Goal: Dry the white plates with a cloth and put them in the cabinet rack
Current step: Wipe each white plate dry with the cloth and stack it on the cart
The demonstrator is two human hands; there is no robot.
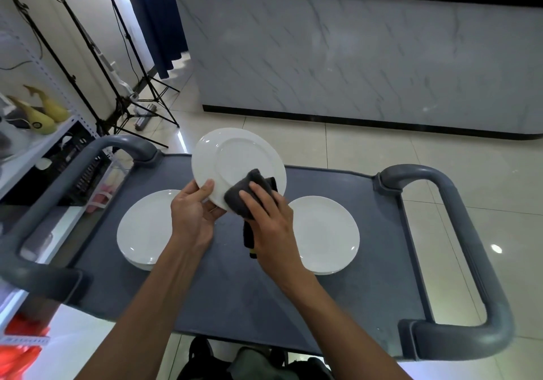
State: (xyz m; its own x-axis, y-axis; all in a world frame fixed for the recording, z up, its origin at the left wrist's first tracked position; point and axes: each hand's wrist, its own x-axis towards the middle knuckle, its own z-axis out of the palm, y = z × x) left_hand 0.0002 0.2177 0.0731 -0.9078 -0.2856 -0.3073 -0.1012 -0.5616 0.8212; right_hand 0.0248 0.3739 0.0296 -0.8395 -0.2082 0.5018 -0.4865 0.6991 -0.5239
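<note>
A white plate [235, 159] is held tilted above the grey cart top [382, 232], its underside facing me. My left hand [192, 212] grips its lower left rim, thumb on the near face. My right hand [270, 224] presses a dark grey cloth [246, 194] against the plate's lower right part; a strip of the cloth hangs below the hand. A stack of white plates [141, 232] lies on the cart to the left, partly behind my left arm. Another white plate stack [326, 235] lies on the right. The cabinet rack is out of sight.
The cart has grey loop handles, the left handle [58, 179] and the right handle [458, 232]. A white shelf unit [44, 144] with yellow objects stands at the left. Black tripod stands [138, 85] rise behind it. A marble-faced counter [352, 56] runs across the back.
</note>
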